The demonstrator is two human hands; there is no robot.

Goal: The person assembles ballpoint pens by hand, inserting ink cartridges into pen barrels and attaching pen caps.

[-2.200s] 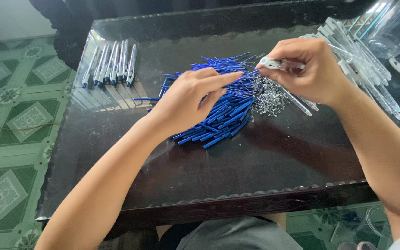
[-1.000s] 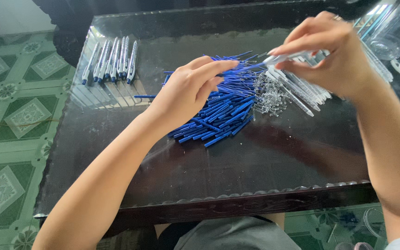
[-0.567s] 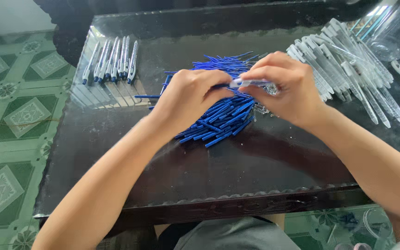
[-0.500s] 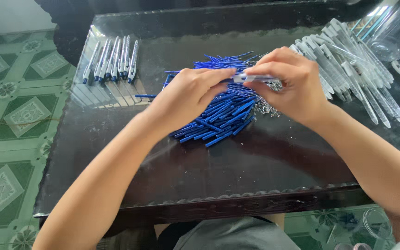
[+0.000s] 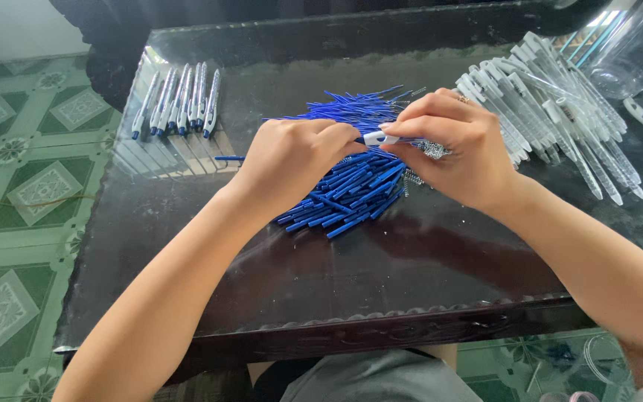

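Observation:
Both hands meet above a heap of thin blue pen refills (image 5: 351, 182) in the middle of a dark glass table (image 5: 381, 275). My right hand (image 5: 452, 152) pinches a clear pen barrel (image 5: 382, 138) near its white tip. My left hand (image 5: 292, 160) is closed against the barrel's open end, fingers curled; what it pinches is hidden, probably one blue refill. A small pile of metal springs (image 5: 429, 152) lies under my right hand, mostly covered.
A row of assembled pens with blue tips (image 5: 180, 100) lies at the table's far left. A large pile of empty clear barrels (image 5: 560, 112) fills the far right, beside a clear plastic container (image 5: 634, 45). Green patterned floor tiles (image 5: 16, 193) lie to the left.
My right hand went to the barrel pile at the right, came back with a clear barrel and joined my left hand over the blue refills. The left hand stayed over the heap.

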